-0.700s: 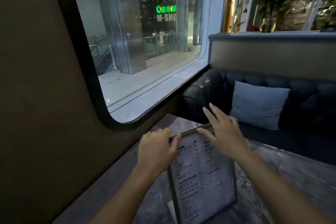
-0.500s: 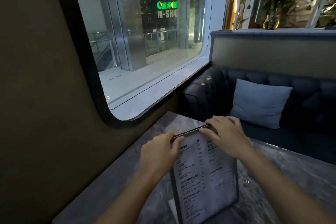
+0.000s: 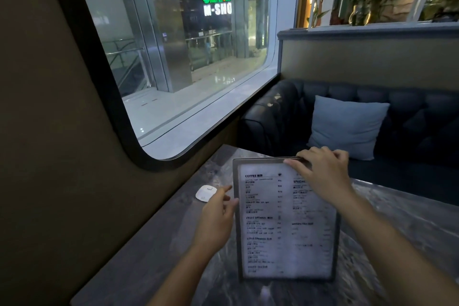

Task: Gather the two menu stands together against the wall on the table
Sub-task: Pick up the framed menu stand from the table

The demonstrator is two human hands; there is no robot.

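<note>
Menu stand [image 3: 285, 221] upright, long axis vertical, on table [image 3: 397, 231]; right hand [image 3: 323, 176] clamped on top edge, left hand [image 3: 218, 216] loose beside left edge; wall [image 3: 62, 156] lies left

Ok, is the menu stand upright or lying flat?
Upright: the menu stand rests on its bottom edge on the table, right hand gripping its top.

Only a small white device [image 3: 205, 193] interrupts the bare table [image 3: 159, 243] beside the wall [image 3: 62, 156].

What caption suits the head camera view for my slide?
Right hand grips the grey-framed menu stand's top edge on the dark marble table; left hand touches its side.
</note>
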